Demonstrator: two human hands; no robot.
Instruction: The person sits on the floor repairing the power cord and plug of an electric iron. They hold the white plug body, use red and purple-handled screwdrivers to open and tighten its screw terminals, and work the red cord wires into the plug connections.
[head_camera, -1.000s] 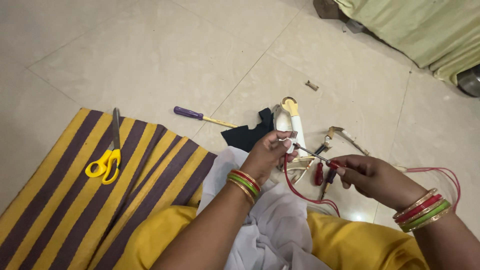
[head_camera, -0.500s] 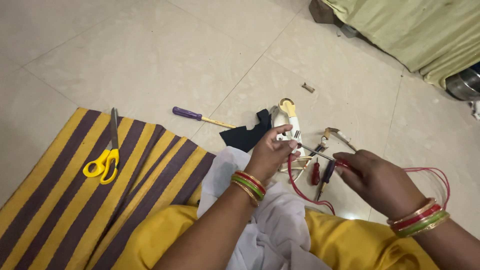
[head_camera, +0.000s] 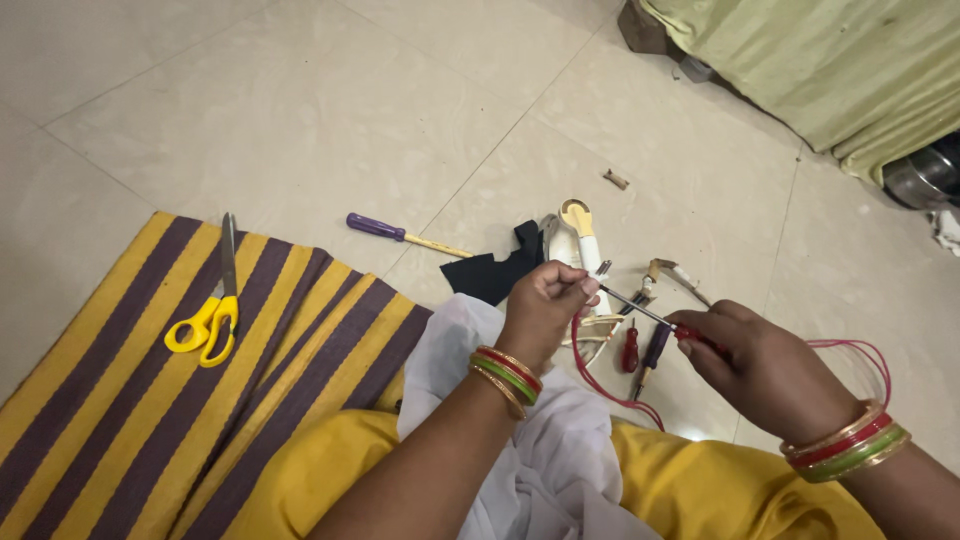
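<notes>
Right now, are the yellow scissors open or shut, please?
Shut: the scissors lie flat on the striped mat, blades together in one line.

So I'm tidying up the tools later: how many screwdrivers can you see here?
4: a purple-handled screwdriver lying on the floor tiles, a red-handled screwdriver held between both hands, and a small red one and a dark purple one on the floor beneath the hands. Others may be hidden.

Beige tiled floor (head_camera: 300, 110), yellow-and-purple striped mat (head_camera: 120, 400) at 8 o'clock, green-draped furniture (head_camera: 830, 60) at 1 o'clock, soft light.
</notes>
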